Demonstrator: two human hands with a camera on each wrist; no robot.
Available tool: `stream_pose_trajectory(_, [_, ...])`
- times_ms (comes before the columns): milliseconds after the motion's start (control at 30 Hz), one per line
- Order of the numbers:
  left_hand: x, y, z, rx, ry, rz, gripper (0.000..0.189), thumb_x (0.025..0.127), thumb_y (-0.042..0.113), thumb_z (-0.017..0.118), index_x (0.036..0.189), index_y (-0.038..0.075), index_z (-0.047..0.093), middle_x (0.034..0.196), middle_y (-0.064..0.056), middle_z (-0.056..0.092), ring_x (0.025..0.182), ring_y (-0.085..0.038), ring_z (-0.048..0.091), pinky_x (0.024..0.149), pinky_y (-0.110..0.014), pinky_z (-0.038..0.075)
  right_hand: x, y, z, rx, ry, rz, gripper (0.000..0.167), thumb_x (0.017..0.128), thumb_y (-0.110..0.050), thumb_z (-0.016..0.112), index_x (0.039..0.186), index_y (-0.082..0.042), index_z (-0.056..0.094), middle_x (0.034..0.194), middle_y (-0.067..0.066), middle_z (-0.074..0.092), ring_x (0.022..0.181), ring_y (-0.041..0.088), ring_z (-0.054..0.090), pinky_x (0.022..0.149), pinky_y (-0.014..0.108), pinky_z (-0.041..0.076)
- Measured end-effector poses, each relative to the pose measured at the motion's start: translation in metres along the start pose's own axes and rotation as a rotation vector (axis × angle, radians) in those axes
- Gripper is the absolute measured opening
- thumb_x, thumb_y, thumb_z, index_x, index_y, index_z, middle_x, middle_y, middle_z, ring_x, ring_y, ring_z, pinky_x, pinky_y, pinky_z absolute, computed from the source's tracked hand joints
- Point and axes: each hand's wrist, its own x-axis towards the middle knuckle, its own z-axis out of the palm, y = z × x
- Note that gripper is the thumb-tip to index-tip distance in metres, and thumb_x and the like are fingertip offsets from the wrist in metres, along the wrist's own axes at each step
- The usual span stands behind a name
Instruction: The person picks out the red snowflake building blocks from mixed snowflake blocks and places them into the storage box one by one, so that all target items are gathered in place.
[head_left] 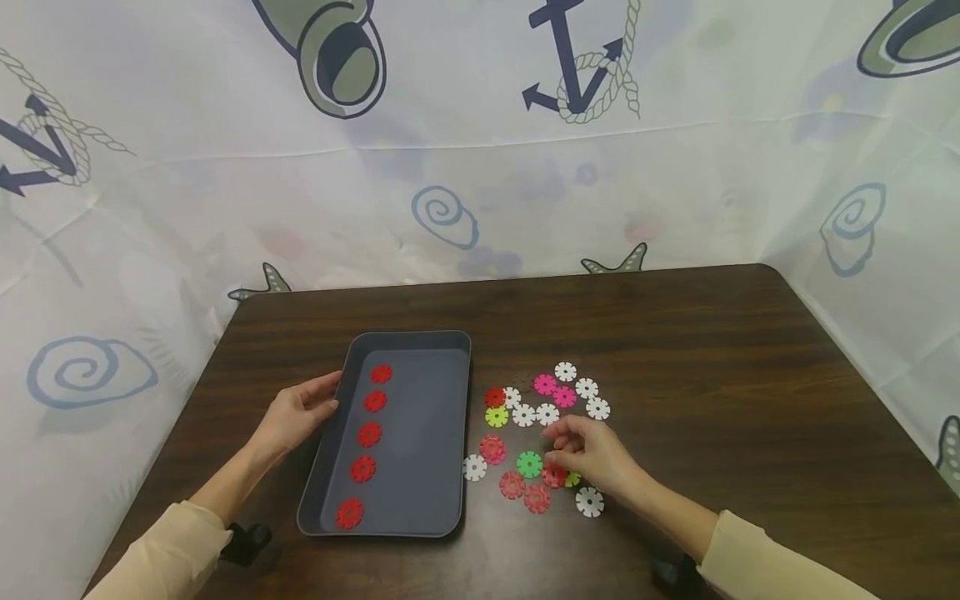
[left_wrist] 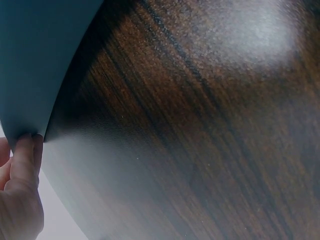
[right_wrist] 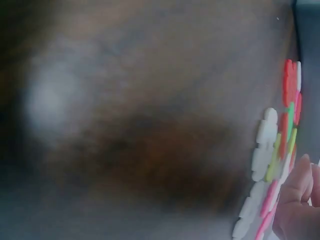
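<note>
My left hand [head_left: 303, 408] touches the left edge of a dark grey tray [head_left: 420, 517]. In the left wrist view, its fingertips [left_wrist: 24, 142] meet the tray's outer side [left_wrist: 40, 65]. Several red notched plastic discs [head_left: 363, 468] form a column along the tray's left part. Over a loose group of discs right of the tray is my right hand [head_left: 592, 450], thumb and forefinger apart, nothing visible between them. Nearest it are a green disc [head_left: 529, 464], a red disc [head_left: 554, 476] and a yellow disc [head_left: 573, 479], partly hidden by the hand.
White discs [head_left: 523, 415], pink discs [head_left: 564, 397] and another yellow disc [head_left: 497, 417] lie farther back on the dark wooden table [head_left: 720, 375]. A white disc [head_left: 475, 467] lies close by the tray's right edge. Patterned cloth [head_left: 525, 208] hangs behind.
</note>
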Motion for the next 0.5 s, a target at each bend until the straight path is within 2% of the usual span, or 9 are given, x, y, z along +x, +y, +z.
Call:
stream_pose_trajectory(267, [0.0010,-0.0002,0.0005,-0.020,0.000,0.000,0.050,0.094,0.002,0.053,0.141,-0.006,0.036,0.136,-0.030,0.045,0.118,-0.039,0.052,0.085,-0.028,0.053,-0.0073,0.0056,0.0041,-0.169,0.047,-0.045,0.024,0.076,-0.006,0.077,0.097,-0.002,0.068,0.087,0.005,0.060,0.074,0.011,0.053,0.064,0.018,0.048])
stream_pose_trajectory(500, [0.0007,-0.0016,0.0004,-0.026,0.001,0.004,0.050,0.093,0.001,0.053,0.140,-0.007,0.036,0.136,-0.030,0.045,0.119,-0.039,0.050,0.085,-0.026,0.053,-0.0090,0.0092,0.0060,-0.226,0.050,-0.154,0.025,0.071,-0.005,0.080,0.092,-0.001,0.068,0.083,0.004,0.057,0.072,0.010,0.052,0.062,0.019,0.049])
